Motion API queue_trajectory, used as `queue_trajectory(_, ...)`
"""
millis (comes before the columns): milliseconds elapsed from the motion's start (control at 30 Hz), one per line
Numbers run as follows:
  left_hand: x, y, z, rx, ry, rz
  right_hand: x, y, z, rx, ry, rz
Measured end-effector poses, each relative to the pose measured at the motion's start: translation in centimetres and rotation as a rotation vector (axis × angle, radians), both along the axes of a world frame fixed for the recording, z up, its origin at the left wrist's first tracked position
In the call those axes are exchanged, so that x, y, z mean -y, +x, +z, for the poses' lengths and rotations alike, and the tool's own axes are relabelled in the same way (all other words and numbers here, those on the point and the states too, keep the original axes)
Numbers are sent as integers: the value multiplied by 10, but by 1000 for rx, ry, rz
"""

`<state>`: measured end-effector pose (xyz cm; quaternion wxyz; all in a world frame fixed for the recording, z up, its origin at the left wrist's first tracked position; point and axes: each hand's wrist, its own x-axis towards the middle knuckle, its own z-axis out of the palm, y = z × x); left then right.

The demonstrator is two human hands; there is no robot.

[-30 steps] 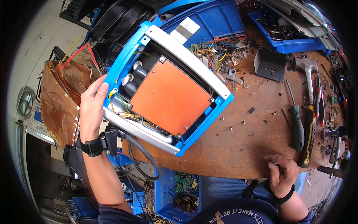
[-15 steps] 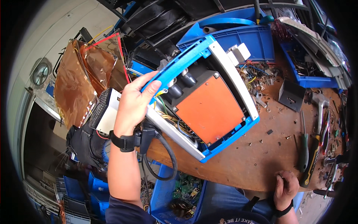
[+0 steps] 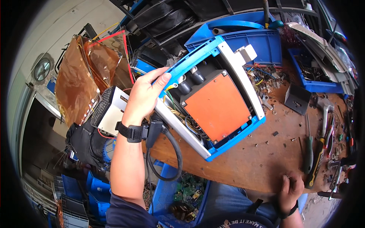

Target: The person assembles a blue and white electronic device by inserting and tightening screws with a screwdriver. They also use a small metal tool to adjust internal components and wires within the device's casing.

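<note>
"Head view: left fingers (image 3: 162,80) pinch the slanted blue-and-silver frame (image 3: 241,79), smooth orange plate (image 3: 218,108) inside, over the stained wooden surface (image 3: 243,167)."
"Right fingers (image 3: 297,185)?"
"Curled; can't tell on what. Wiring (image 3: 175,112) half-hidden."

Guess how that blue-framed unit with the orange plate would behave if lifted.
The blue-framed unit is probably stiff, since sturdy-looking bars frame it. It may be heavy for its size, judging by the wires and dark cylinders packed inside. The thick black cable looping below could swing or snag, if it is attached.
</note>
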<state>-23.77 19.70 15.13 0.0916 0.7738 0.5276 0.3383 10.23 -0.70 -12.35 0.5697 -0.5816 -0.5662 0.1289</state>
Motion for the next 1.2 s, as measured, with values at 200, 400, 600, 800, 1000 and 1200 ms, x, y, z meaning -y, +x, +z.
queue_trajectory(200,-12,-11,0,-18,-26,25,-3,-2,3,-33,-21,-10)
queue_trajectory(400,-18,-16,-1,-42,-21,54,-8,0,15,62,45,24)
queue_trajectory(600,-15,-13,-2,-6,-13,41,-10,-2,20,83,42,41)
queue_trajectory(800,-11,-11,0,-71,17,51,-8,0,20,42,32,44)
queue_trajectory(1000,-12,-10,2,-87,-41,67,-8,1,22,13,-13,76)
queue_trajectory(1200,-11,-9,1,-9,-18,69,-10,1,23,31,5,60)
